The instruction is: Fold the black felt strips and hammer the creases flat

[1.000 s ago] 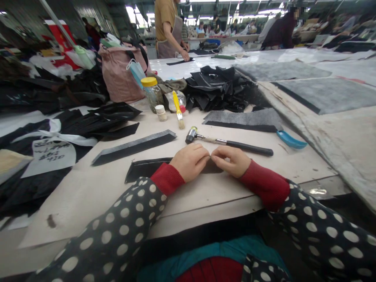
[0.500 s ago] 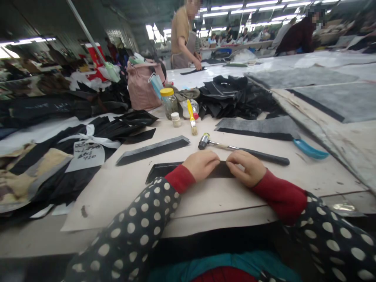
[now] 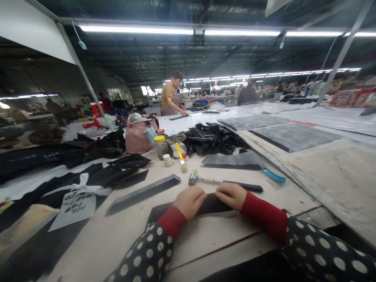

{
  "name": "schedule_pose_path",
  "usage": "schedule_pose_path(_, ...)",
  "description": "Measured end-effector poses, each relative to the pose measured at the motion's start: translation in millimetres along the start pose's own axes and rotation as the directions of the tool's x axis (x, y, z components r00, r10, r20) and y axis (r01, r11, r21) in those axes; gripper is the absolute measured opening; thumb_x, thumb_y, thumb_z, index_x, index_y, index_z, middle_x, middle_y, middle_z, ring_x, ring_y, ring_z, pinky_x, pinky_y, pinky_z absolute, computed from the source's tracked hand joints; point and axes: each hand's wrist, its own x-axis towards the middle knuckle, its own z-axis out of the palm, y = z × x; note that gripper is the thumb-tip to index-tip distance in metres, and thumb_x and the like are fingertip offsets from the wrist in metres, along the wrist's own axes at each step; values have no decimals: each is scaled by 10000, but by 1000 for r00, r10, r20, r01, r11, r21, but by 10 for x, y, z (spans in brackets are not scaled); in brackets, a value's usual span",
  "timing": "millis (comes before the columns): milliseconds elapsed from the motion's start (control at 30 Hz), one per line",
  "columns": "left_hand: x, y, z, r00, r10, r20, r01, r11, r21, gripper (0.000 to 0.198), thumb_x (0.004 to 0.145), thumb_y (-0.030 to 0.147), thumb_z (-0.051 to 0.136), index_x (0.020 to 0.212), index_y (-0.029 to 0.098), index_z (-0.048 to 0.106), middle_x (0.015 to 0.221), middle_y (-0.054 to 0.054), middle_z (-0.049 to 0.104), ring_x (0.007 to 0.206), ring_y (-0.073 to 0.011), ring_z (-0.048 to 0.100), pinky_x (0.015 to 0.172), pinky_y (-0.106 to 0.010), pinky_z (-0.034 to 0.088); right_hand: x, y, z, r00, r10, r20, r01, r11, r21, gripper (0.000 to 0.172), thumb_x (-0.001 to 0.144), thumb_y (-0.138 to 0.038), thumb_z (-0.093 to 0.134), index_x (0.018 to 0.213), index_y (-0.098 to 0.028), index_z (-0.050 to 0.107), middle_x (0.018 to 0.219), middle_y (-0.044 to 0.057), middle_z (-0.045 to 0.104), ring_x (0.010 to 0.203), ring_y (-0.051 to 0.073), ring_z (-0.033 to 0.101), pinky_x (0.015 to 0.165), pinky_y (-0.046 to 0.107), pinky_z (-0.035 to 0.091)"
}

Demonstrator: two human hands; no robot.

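A long black strip of material (image 3: 212, 205) lies across the table in front of me. My left hand (image 3: 190, 200) pinches its far edge, fingers pressed together. Just to the right, my right hand (image 3: 232, 195) grips the same edge between thumb and fingers; a short stretch of strip shows between the hands. The fingertips partly cover the edge. Right behind the hands lies a hammer (image 3: 211, 180) with a dark handle. A grey-and-black strip (image 3: 143, 192) rests to the left, and a wider grey-and-black piece (image 3: 232, 159) lies beyond the hammer.
Farther back stand a yellow brush (image 3: 181, 157), a yellow-lidded jar (image 3: 161, 148), a small white bottle (image 3: 167, 160) and a pink bag (image 3: 139, 135). Black pieces (image 3: 213, 137) are heaped behind. A blue curved tool (image 3: 273, 176) lies right. Left is a tagged black bundle (image 3: 100, 172). A co-worker (image 3: 171, 96) stands across.
The view has tilted up, showing more ceiling and lights, and everything sits lower in the picture. Both hands still hold the strip's edge, slightly closer together.
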Motion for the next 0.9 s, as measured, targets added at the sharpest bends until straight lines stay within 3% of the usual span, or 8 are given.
schedule_pose_path(133, -121, -159, -139, 997, -74, -31, 77, 988, 137, 192, 831, 208, 418, 844, 176, 607, 834, -48, 596, 793, -165, 526, 718, -298, 427, -164, 158, -80, 973, 188, 131, -188, 982, -12, 301, 808, -299, 398, 656, -156, 615, 606, 21, 590, 583, 131, 522, 563, 250, 392)
schedule_pose_path(233, -294, -223, -217, 992, -107, -67, 116, 982, 147, 194, 823, 182, 417, 874, 167, 605, 883, -65, 592, 824, -175, 521, 747, -317, 433, -280, 229, -267, 963, 168, 212, -147, 983, -113, 377, 832, -380, 371, 650, -172, 628, 585, 18, 578, 544, 127, 505, 538, 249, 383)
schedule_pose_path(367, -554, -180, -180, 997, -75, -34, 79, 990, 114, 204, 822, 167, 413, 905, 154, 599, 887, -74, 586, 838, -174, 521, 779, -323, 447, -313, 402, -469, 993, 23, 116, 6, 969, -246, 308, 816, -298, 386, 900, -155, 645, 847, 93, 625, 775, 179, 562, 718, 303, 432)
schedule_pose_path(467, -686, -104, -90, 999, -41, -18, 43, 991, 130, 221, 812, 160, 426, 963, 151, 587, 939, -87, 584, 864, -184, 520, 793, -344, 456, -293, 599, -414, 992, 9, 130, 44, 915, -400, 427, 709, -144, 433, 1116, -102, 556, 1052, 158, 583, 945, 228, 540, 835, 360, 413)
schedule_pose_path(600, -785, 0, 6, 998, -39, -40, 46, 983, 176, 250, 813, 130, 405, 997, 134, 574, 966, -103, 588, 906, -196, 522, 807, -363, 468, -244, 721, -280, 979, 113, 172, -2, 842, -540, 479, 719, -95, 375, 1182, -44, 488, 963, 179, 601, 856, 244, 570, 776, 374, 441)
schedule_pose_path(733, -864, 91, 67, 993, -2, -119, 24, 982, 188, 259, 823, 135, 391, 1016, 112, 562, 1017, -125, 582, 949, -197, 524, 858, -366, 458, -213, 585, -264, 984, 108, 143, -44, 918, -394, 386, 807, -253, 367, 1141, -130, 517, 962, 132, 622, 842, 231, 594, 730, 350, 469)
schedule_pose_path(900, -898, 143, 78, 988, -36, -153, 63, 983, 173, 253, 834, 171, 400, 1020, 110, 562, 1039, -126, 580, 969, -191, 529, 879, -347, 454, -314, 137, -237, 988, 103, 115, -94, 993, -76, 412, 837, -398, 357, 1183, -213, 484, 897, 51, 664, 750, 204, 627, 668, 328, 503)
